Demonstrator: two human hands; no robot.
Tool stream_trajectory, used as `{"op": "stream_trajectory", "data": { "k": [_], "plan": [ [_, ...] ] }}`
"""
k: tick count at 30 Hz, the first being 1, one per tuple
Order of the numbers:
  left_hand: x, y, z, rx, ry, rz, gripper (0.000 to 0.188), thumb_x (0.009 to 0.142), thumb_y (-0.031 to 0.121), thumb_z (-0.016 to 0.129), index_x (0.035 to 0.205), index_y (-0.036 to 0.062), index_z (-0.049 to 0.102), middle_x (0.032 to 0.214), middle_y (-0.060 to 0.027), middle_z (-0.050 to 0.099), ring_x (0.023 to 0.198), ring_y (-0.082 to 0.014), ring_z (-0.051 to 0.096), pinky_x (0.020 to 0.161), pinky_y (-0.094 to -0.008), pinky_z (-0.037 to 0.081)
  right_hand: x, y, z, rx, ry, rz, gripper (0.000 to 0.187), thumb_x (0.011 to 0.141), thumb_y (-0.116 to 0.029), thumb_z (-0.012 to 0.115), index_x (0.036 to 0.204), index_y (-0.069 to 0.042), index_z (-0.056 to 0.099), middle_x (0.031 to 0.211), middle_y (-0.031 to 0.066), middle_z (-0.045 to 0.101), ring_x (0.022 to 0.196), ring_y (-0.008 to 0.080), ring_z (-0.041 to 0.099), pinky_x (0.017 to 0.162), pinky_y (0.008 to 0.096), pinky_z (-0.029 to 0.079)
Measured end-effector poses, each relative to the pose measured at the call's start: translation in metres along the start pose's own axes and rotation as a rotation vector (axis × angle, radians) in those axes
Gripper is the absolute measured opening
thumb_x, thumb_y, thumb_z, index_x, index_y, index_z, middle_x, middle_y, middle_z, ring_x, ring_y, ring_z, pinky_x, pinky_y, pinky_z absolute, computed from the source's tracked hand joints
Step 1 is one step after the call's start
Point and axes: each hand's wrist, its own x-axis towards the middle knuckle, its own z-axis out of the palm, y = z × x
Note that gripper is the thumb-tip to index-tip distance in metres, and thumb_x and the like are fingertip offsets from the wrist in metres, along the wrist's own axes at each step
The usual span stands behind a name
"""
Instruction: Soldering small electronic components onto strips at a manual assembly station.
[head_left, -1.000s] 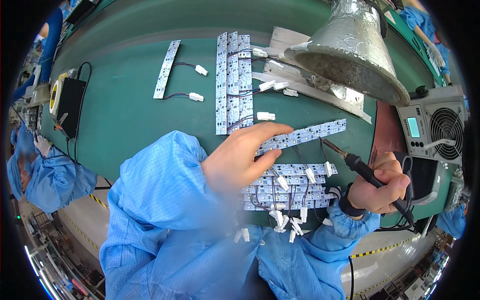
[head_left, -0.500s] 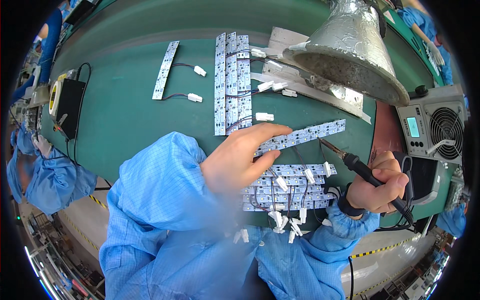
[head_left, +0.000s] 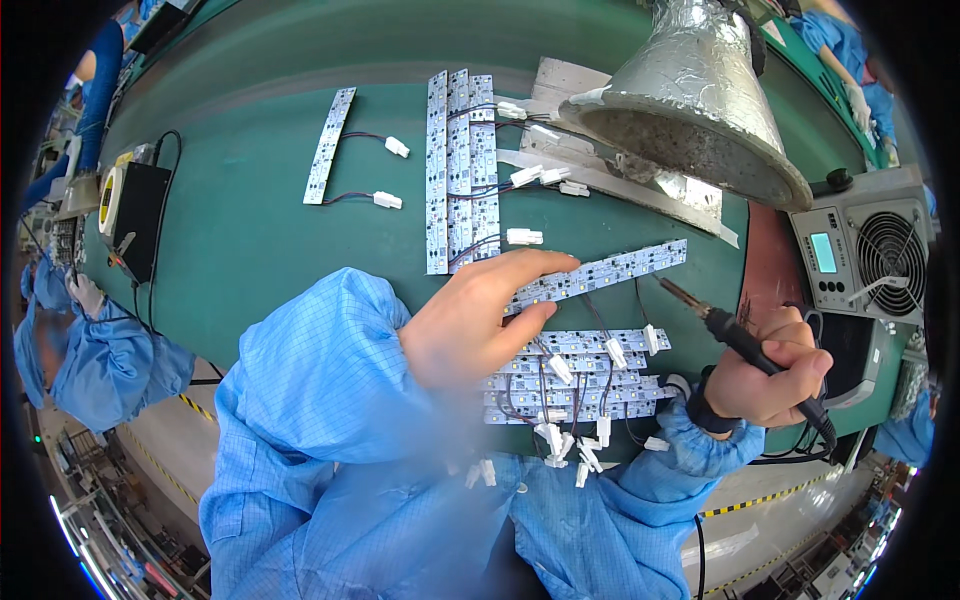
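My left hand [head_left: 487, 315] grips the near-left end of a long white LED circuit strip [head_left: 625, 266], thumb on one edge and fingers on the other. The strip slants up to the right, with dark wires ending in white connectors hanging from its near edge. In my right hand [head_left: 768, 375] is a soldering iron [head_left: 740, 340] with a black handle, fingers wrapped round it. Its tip points up-left and stands a little apart from the strip. Just below lies a stack of similar strips [head_left: 590, 378], their wires and white plugs [head_left: 558, 440] dangling over the table's near edge.
Several more strips [head_left: 460, 170] lie side by side beyond my left hand, and a single strip [head_left: 328, 145] sits further left. A foil-covered fume hood [head_left: 690, 110] hangs at the back right, near a soldering station [head_left: 860, 250]. A black-and-yellow box [head_left: 135, 215] stands left.
My right hand has drawn the soldering iron back, down and to the right, so its tip has come away from the strip. My left hand keeps its hold.
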Motion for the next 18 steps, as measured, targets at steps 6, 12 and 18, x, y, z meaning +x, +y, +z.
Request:
{"op": "stream_trajectory", "data": {
  "k": [6,12,18],
  "plan": [
    [0.0,0.001,0.0,-0.007,-0.003,-0.003,0.036,0.084,0.002,0.06,0.12,-0.0031,0.058,0.115,-0.0209,0.063,0.106,-0.0329,0.062,0.092,-0.0371,0.048,0.017,0.012,-0.014,-0.043,0.128,-0.001,0.045,0.096,-0.019,0.043,0.054,-0.006,0.031,0.047,0.0034,0.03,0.043,0.0113,0.025,0.045,0.0289,0.019],
    [0.0,0.001,0.0,-0.005,-0.011,-0.024,0.036,0.084,0.002,0.06,0.119,-0.0036,0.058,0.114,-0.0205,0.063,0.105,-0.0318,0.062,0.091,-0.0363,0.048,0.018,0.016,-0.012,-0.088,0.145,0.061,0.046,0.095,-0.022,0.046,0.055,-0.008,0.03,0.05,0.0023,0.03,0.045,0.0119,0.025,0.047,0.0292,0.021],
    [0.0,0.001,0.002,-0.003,-0.002,-0.057,0.035,0.084,0.001,0.06,0.119,-0.0039,0.058,0.114,-0.0204,0.063,0.106,-0.0314,0.062,0.092,-0.036,0.048,0.016,0.022,-0.012,-0.074,0.125,0.051,0.045,0.096,-0.018,0.045,0.055,-0.006,0.031,0.05,0.0026,0.031,0.046,0.0112,0.026,0.047,0.0283,0.02]
  ]
}}
